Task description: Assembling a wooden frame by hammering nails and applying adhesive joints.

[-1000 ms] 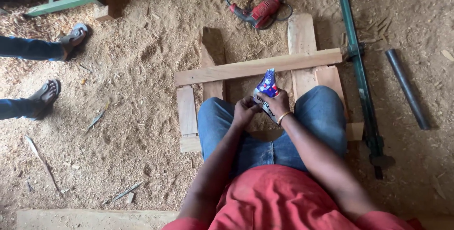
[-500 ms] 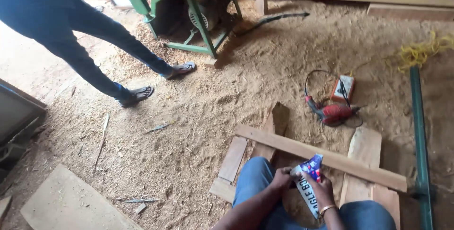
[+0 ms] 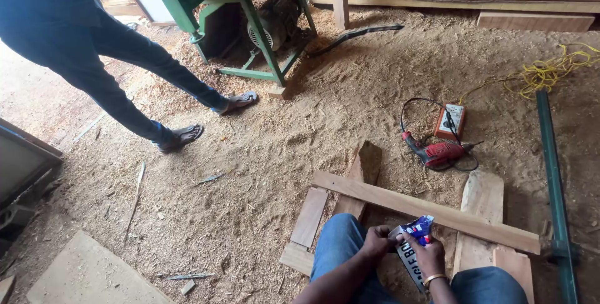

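Both hands meet over the lap, above the knees in blue jeans. The left hand (image 3: 377,241) has its fingers curled and pressed together, pinching the near edge of a small packet (image 3: 414,241); the right hand (image 3: 430,257), with a gold bangle on the wrist, pinches the packet's other side between thumb and fingers. The packet is white with blue and red at its crinkled top, and it sits between the two hands, just in front of a long plank (image 3: 431,210) that lies slantwise across several shorter boards (image 3: 310,216) on the sawdust floor. Beyond the plank a red drill (image 3: 437,152) lies with its black cord looped around, touching a small orange box (image 3: 450,121). A green bar (image 3: 553,173) runs along the right, and yellow rope (image 3: 553,69) lies tangled near its far end. Farther off another person in dark clothes and sandals stands beside a green machine (image 3: 244,16).
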